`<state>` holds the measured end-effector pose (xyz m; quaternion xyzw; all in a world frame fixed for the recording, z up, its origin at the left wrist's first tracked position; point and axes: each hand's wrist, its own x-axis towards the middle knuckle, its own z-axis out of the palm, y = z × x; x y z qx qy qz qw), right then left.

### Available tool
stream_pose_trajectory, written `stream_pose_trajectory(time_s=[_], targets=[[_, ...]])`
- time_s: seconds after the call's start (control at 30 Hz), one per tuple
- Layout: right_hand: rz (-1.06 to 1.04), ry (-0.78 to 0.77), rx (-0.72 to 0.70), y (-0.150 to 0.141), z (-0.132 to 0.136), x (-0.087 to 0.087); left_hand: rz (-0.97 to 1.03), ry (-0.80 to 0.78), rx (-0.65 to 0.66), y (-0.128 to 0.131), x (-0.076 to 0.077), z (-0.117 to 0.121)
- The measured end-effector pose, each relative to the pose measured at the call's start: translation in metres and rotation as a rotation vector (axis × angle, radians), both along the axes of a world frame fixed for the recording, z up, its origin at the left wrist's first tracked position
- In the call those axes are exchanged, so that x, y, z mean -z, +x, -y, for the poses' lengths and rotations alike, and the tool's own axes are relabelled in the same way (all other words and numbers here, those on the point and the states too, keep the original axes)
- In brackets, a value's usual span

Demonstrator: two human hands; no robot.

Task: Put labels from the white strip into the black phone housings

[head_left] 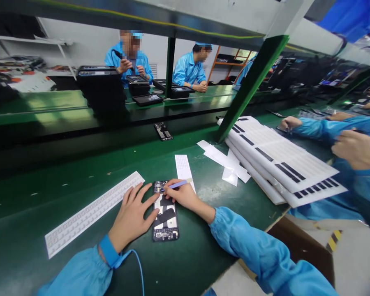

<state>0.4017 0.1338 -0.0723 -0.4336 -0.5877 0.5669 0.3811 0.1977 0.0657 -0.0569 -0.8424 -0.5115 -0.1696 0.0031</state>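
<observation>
An opened smartphone [166, 224] lies on the green bench, its circuit board, dark battery area and lower parts bare. My left hand [134, 218] is open, fingers spread, with thumb and index finger at the phone's left edge. The other fingertips reach the edge of a long white sheet of small stickers [92, 216]. In my right hand [185, 195] is a slim lavender stick-shaped tool [178, 184] with a beige end, held in a pinch. Its working tip is over the phone's upper board, too small to make out. A blue wrist strap [109, 251] with a cord circles my left wrist.
A smaller white sticker sheet [182, 166] lies behind my right hand, near loose white papers [225, 158]. White foam sheets with black strips [265, 144] are stacked right. Another opened phone [163, 131] lies farther back. A green post [253, 90] rises beyond; co-workers sit opposite and at right.
</observation>
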Motion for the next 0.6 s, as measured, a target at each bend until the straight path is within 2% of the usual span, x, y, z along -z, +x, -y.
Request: stream_pose_trajectory(time_s=[0.1, 0.27, 0.47, 0.6], targets=[[0.001, 0.058, 0.054, 0.0, 0.004, -0.003, -0.013, -0.005, -0.015, 0.001, -0.002, 0.001], [-0.159, 0.161, 0.255, 0.002, 0.005, -0.004, -0.003, -0.034, -0.018, 0.002, -0.002, 0.001], [-0.165, 0.151, 0.241, 0.003, 0.001, -0.003, 0.051, -0.028, -0.005, 0.0, -0.005, 0.0], [-0.166, 0.142, 0.22, 0.005, -0.001, -0.002, 0.116, 0.049, 0.071, -0.001, -0.009, 0.012]])
